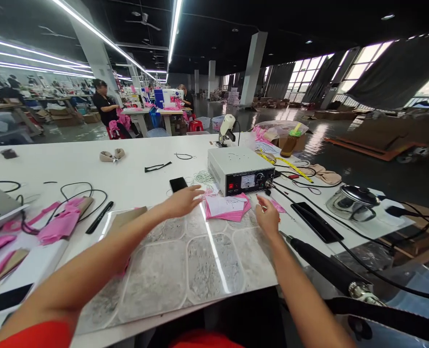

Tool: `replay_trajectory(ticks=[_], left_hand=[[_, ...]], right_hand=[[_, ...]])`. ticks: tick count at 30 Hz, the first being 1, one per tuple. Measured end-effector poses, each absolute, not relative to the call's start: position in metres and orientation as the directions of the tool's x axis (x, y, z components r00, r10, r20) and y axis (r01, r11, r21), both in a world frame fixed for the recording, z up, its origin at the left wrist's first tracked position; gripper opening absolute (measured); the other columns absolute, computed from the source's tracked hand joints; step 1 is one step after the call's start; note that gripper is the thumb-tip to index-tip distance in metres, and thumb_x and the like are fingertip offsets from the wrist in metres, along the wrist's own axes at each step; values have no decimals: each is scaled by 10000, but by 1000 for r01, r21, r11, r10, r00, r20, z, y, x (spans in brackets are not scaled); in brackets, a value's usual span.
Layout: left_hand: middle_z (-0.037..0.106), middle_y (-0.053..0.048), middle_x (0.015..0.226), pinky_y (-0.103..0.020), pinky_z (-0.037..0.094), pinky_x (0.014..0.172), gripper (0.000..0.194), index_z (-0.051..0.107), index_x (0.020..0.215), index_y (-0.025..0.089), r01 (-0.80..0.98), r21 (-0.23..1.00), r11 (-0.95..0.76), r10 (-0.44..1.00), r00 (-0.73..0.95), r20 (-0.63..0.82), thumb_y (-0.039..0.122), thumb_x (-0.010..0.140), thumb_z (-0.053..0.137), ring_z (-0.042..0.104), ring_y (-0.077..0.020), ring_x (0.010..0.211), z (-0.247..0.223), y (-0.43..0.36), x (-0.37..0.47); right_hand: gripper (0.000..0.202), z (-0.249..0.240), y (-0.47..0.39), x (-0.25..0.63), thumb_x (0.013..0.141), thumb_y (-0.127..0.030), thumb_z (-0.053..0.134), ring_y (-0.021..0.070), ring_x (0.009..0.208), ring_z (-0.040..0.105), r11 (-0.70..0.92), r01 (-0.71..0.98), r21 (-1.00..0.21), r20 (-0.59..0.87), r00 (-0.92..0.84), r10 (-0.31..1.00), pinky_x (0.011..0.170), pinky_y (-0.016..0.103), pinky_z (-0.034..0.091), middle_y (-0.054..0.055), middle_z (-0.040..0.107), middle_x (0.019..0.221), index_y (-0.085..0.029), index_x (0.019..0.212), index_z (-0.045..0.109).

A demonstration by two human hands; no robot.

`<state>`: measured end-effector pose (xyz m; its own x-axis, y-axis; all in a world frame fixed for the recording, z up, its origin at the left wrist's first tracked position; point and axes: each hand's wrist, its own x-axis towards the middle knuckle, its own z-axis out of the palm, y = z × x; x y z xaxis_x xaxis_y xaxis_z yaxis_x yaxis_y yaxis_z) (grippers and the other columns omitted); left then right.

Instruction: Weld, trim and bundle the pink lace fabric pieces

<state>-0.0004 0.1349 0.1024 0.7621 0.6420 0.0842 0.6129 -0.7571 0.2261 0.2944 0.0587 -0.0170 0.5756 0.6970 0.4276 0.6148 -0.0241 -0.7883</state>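
My left hand [186, 200] reaches over the mat, palm down with fingers stretched out, just left of a stack of pink fabric pieces [229, 214]. A white paper sheet [221, 205] with small dark marks lies on that stack. On the stack's right side is my right hand [267, 215], its fingers partly bent, thumb and index finger apart, holding nothing visible. A small pink piece [278, 207] lies behind it. The stack rests on a grey tile-patterned mat [156, 273], in front of a control box [241, 169] with a red switch and a dial.
Beside my right forearm lies a black handheld tool [319, 261] with a cable. A dark phone [316, 221] and a glass kettle [355, 203] stand to the right. Pink fabric [62, 223] and a black pen [99, 217] lie left. A person [107, 108] sits farther back.
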Motion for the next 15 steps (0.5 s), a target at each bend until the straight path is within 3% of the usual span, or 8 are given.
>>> replay_trajectory(ticks=[2,5,7,9,12,15], left_hand=[[576,-77,1291,-344,340,1046,443,617,1174,182,700,252,-668,742,651,160,397,878,367,481,-236,1229,119,135,-49],[695,-74,1040,-334,404,946,296,701,928,181,870,393,-297,955,274,116,333,794,484,601,-252,1013,132,126,-121],[707,-67,812,-302,433,854,194,686,702,174,855,518,-18,1000,14,11,316,741,561,623,-250,894,129,114,-158],[645,-47,595,-262,446,748,251,613,525,175,799,581,154,988,-139,-72,348,706,623,628,-234,776,117,104,-181],[520,-18,406,-222,422,580,356,543,414,186,714,631,304,952,-247,-180,402,640,715,596,-196,574,92,94,-196],[511,-14,378,-217,370,463,323,568,428,193,619,695,365,931,-234,-280,382,542,804,551,-179,463,75,85,-192]], right_hand=[[462,-15,54,301,697,-256,420,238,903,623,-89,602,-794,407,633,658,819,398,487,133,668,1059,-131,1086,635],[450,-10,43,296,652,-276,457,240,766,622,-132,577,-806,360,654,665,760,421,489,140,677,956,-117,1023,656],[476,-4,39,287,657,-305,475,245,769,622,-110,573,-812,351,630,693,767,422,481,139,678,946,-120,1057,654],[462,4,41,272,645,-372,539,254,741,632,-92,581,-809,323,570,755,730,403,487,122,693,840,-141,1016,690],[403,18,46,232,617,-455,608,265,746,646,26,555,-832,282,381,881,724,404,492,106,711,809,-183,887,732],[281,29,44,174,642,-453,632,247,759,654,225,488,-843,267,17,963,740,391,504,70,728,830,-235,783,741]])
